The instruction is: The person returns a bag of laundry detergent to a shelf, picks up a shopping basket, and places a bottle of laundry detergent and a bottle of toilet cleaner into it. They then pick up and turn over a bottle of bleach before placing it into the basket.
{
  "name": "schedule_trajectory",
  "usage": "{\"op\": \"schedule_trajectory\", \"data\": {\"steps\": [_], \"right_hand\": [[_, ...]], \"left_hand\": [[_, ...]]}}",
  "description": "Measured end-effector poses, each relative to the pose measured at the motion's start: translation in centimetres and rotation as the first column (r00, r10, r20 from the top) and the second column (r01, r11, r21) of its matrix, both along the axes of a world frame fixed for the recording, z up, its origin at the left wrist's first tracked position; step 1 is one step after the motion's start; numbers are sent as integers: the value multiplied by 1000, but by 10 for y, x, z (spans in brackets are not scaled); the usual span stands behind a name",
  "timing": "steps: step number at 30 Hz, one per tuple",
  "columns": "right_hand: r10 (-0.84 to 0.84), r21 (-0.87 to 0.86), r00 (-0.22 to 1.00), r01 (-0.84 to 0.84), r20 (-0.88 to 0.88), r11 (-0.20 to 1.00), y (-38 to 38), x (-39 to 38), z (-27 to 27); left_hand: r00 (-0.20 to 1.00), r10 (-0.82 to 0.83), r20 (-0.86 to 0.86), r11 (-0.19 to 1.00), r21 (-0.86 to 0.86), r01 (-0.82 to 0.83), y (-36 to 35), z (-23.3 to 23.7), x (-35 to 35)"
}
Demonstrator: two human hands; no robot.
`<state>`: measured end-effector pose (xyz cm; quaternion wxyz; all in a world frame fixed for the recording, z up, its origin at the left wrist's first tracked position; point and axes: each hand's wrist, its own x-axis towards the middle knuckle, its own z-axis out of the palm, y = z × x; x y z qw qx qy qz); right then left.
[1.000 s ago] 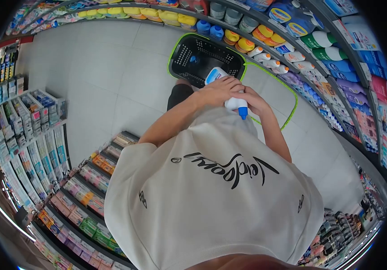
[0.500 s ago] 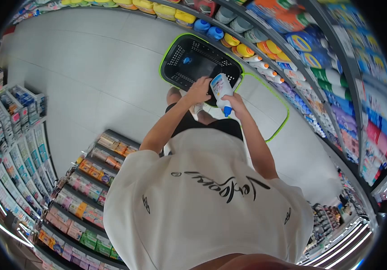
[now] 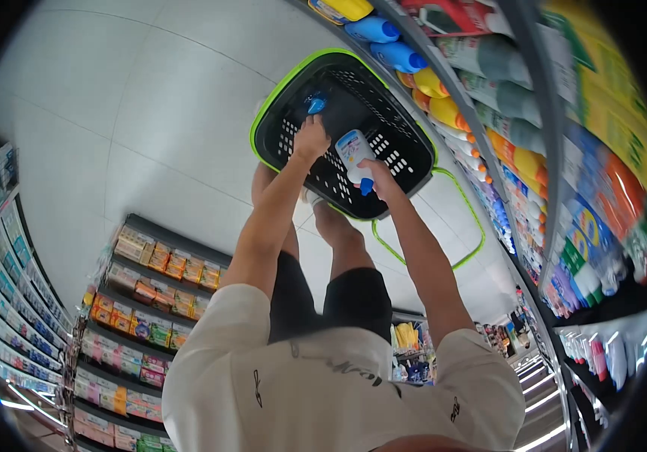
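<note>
A black basket (image 3: 406, 172) with a lime-green rim sits on the floor in front of my legs. Inside it, toward the far left, lies a small blue item (image 3: 316, 106); its exact kind is too small to make out. Reaching down into the basket, my left hand (image 3: 311, 138) has its fingers extended, with the fingertips right at that blue item. My right hand (image 3: 376, 175) grips a white bottle (image 3: 353, 149) by its neck end, over the near right part of the basket. The bottle is tilted, its blue cap (image 3: 367, 185) toward me and its printed label facing up.
The basket's green handle (image 3: 481, 222) is folded out to the right. Shelves of bottles, including blue bottles (image 3: 398, 56), run close along the right. Behind to the left stands a rack of boxed goods (image 3: 150, 294). Pale floor tiles (image 3: 180, 98) stretch to the left.
My left hand has moved from the near rim into the basket, to the blue item. The bottle has come over the basket in my right hand. The view has shifted closer to the basket.
</note>
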<state>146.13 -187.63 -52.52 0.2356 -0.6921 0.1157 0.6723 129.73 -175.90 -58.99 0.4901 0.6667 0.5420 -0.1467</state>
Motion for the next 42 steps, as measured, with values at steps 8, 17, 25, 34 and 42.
{"op": "schedule_trajectory", "data": {"steps": [8, 17, 25, 34, 42], "right_hand": [[350, -126, 933, -338, 87, 933, 36, 9, -188], [375, -129, 914, -357, 157, 925, 71, 7, -254], [255, -35, 961, -253, 108, 967, 90, 12, -275], [196, 13, 967, -201, 164, 980, 107, 13, -243], [214, 2, 971, -215, 111, 977, 89, 8, -226]], "left_hand": [[970, -223, -100, 953, 187, 239, 16, -111, 19], [914, -406, 0, 875, 287, 388, 43, -137, 30], [961, -277, 13, 921, 288, 262, 49, -131, 33], [977, -205, -60, 953, 214, 214, 33, -130, 24], [981, -150, -121, 949, 263, 177, 27, -123, 22]]}}
